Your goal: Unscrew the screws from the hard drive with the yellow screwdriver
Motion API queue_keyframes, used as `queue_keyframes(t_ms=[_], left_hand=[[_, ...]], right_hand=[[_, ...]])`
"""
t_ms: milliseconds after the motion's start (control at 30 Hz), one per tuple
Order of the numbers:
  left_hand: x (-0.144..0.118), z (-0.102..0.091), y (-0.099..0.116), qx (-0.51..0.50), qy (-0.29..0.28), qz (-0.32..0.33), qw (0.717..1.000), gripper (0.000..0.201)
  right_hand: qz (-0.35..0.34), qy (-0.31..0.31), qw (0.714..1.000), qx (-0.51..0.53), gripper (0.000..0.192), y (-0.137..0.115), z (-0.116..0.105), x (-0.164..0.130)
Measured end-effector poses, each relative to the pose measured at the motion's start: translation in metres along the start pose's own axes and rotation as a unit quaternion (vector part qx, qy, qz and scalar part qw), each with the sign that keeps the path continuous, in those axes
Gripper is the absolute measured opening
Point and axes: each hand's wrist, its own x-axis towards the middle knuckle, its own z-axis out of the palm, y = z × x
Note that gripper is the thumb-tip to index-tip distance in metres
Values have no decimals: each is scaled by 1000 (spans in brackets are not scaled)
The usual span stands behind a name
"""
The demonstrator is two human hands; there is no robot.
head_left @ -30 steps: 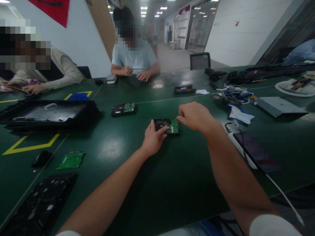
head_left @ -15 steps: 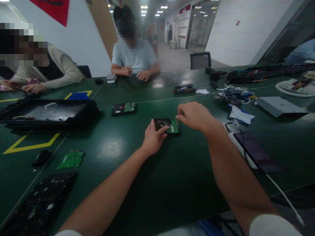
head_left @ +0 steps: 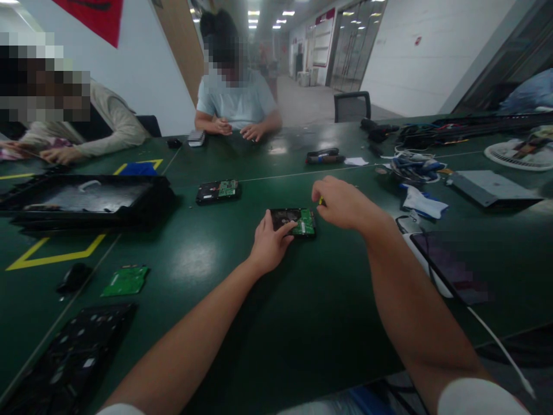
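Left hand: flat on the dark green table, fingers spread, index fingertip pressing on the black rectangular hard drive with a green circuit board, just ahead of the hand.
Right hand: closed in a pinch on a small yellow-tipped tool, probably a screwdriver, just above the right edge of the drive.
Done: circuit board facing up, drive held steady.
Left, by judgement: board not yet off the drive; screws too small to tell.
Further left: second black hard drive, loose green circuit board.
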Motion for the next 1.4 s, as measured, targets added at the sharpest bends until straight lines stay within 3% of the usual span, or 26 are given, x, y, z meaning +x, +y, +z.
queue_keyframes(t_ms=[133, 233, 400, 533, 633, 833, 967, 1033, 1233, 1300, 1400], left_hand=[[0, -1, 0, 1, 0, 1, 1000, 49], [-1, 0, 0, 1, 3, 1, 1000, 48], [-1, -1, 0, 2, 3, 0, 1000, 47], [0, -1, 0, -1, 3, 0, 1000, 47], [0, 0, -1, 0, 4, 0, 1000, 47], [-1, 0, 0, 4, 6, 2, 1000, 47], [-1, 1, -1, 2, 12, 6, 1000, 47], [-1, 1, -2, 2, 12, 6, 1000, 46], [-1, 0, -1, -1, 6, 4, 1000, 47], [-1, -1, 0, -1, 5, 2, 1000, 47], [-1, -1, 1, -2, 4, -1, 1000, 47]], right_hand=[[9, -5, 1000, -23, 10, -1, -2, -1], [33, -7, 999, -38, 17, -2, -3, -1], [-22, -16, 1000, -1, 17, -2, -4, -2], [5, -12, 1000, -11, 8, -3, -3, 0], [29, -10, 999, -19, 11, -3, -2, 1], [-20, -15, 1000, 9, 22, -2, -3, -1], [24, -6, 1000, -11, 11, -3, -2, 0], [43, 2, 999, -19, 16, -3, 0, 1], [-16, 4, 1000, 7, 17, -2, 0, 1], [-2, 1, 1000, -7, 11, -2, -1, 1], [27, 1, 999, -21, 16, -4, -1, 0]])
